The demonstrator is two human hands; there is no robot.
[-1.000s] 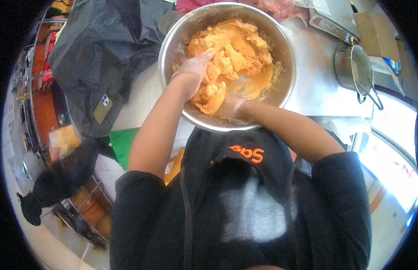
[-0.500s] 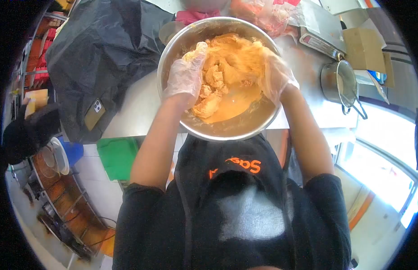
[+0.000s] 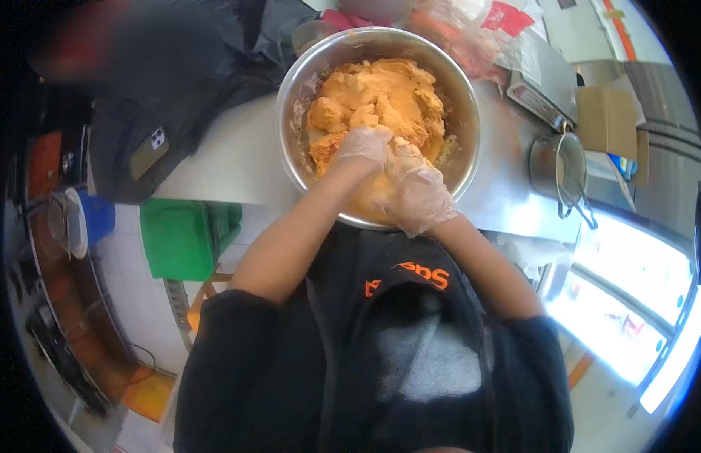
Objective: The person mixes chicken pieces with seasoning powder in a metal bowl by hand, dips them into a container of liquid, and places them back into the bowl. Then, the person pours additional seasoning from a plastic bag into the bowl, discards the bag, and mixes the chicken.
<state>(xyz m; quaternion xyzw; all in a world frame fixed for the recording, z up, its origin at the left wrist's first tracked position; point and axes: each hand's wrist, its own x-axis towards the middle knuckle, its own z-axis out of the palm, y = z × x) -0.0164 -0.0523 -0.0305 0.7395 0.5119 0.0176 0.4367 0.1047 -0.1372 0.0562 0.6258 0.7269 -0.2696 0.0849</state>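
A large steel bowl (image 3: pixel 469 151) holds a heap of orange-coated pieces (image 3: pixel 381 94) that look like battered meat, with orange batter low in the bowl. Both hands wear clear, smeared plastic gloves and are close together at the bowl's near side. My left hand (image 3: pixel 363 145) presses into the near edge of the heap, its fingertips hidden among the pieces. Just right of it, my right hand (image 3: pixel 418 192) has its fingers curled round a coated piece (image 3: pixel 405 151).
Behind the bowl lie plastic bags (image 3: pixel 460 34). A scale (image 3: pixel 543 94), a steel pot (image 3: pixel 547 162) and a cardboard box (image 3: pixel 605 121) stand to the right. A phone (image 3: pixel 150 153) rests on black plastic at left. A green bin (image 3: pixel 177 240) is below the table.
From the bowl's two sides, both hands have come together at its near side. The heap has changed shape. A blurred person now shows at the upper left.
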